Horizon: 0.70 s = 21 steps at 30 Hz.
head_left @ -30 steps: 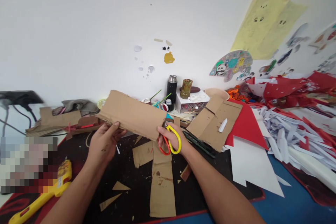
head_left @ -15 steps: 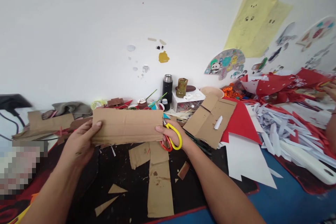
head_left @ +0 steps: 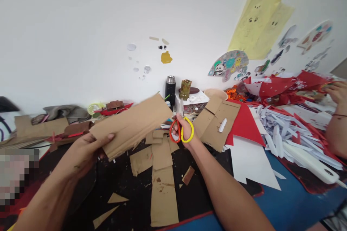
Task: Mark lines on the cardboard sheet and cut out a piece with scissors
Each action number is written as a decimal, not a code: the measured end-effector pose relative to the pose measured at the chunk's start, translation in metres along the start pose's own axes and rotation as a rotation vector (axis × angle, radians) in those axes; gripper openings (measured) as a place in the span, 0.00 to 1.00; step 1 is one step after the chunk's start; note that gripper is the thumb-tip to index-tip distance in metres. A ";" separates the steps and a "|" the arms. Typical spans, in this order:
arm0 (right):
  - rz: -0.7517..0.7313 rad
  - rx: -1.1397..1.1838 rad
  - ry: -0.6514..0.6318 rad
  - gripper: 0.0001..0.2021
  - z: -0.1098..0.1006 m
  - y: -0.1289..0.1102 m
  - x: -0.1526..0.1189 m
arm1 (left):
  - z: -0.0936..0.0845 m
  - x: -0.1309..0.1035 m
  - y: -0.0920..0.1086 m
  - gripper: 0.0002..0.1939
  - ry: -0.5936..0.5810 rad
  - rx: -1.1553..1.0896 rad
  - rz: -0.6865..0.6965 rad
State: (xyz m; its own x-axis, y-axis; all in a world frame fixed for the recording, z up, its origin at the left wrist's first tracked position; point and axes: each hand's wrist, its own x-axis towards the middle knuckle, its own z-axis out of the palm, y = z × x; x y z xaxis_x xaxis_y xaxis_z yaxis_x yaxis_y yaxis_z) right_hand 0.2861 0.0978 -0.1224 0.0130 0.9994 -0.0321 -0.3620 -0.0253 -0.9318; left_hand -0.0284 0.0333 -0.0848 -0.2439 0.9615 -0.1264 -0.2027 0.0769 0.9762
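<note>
Between the thumb and fingers of my left hand is a rectangular piece of cardboard, tilted with its right end higher. My right hand is closed around a pair of scissors with one red and one yellow handle loop; the blades point up and away, just right of the cardboard's corner. Below my hands, a long cardboard strip and shorter cardboard pieces lie on the black mat. Small triangular scraps are scattered to the left.
Along the wall stand a black thermos and a brown-green cup. A folded cardboard sheet, red paper, white paper strips and a white glue gun lie right. Another person's hand appears at far right.
My right hand has let go of the cardboard and turned the scissors upright beside it. The cardboard, now held by my left hand alone, has tilted up to the right.
</note>
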 end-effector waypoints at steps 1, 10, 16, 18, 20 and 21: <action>0.000 0.001 -0.015 0.34 0.002 -0.001 -0.003 | 0.004 0.000 0.000 0.30 0.028 -0.041 0.039; 0.023 -0.096 -0.255 0.37 0.025 0.004 -0.031 | 0.051 -0.016 -0.022 0.22 0.087 -0.295 0.099; 0.012 -0.148 -0.316 0.39 0.028 0.011 -0.032 | 0.074 -0.030 -0.036 0.26 -0.005 -0.321 0.035; 0.011 -0.147 -0.315 0.37 0.029 0.013 -0.032 | 0.080 -0.034 -0.038 0.29 -0.030 -0.312 0.026; 0.021 -0.153 -0.333 0.34 0.031 0.015 -0.033 | 0.086 -0.039 -0.041 0.31 -0.054 -0.297 0.015; 0.027 -0.160 -0.347 0.33 0.031 0.016 -0.033 | 0.088 -0.041 -0.043 0.31 -0.065 -0.287 0.008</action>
State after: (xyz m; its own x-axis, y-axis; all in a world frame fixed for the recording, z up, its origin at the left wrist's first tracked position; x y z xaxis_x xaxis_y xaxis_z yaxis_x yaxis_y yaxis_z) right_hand 0.2506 0.0649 -0.1247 -0.3205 0.9464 0.0410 -0.2074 -0.0278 -0.9779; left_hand 0.0736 0.0139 -0.1057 -0.1870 0.9775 -0.0980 -0.4633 0.0002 0.8862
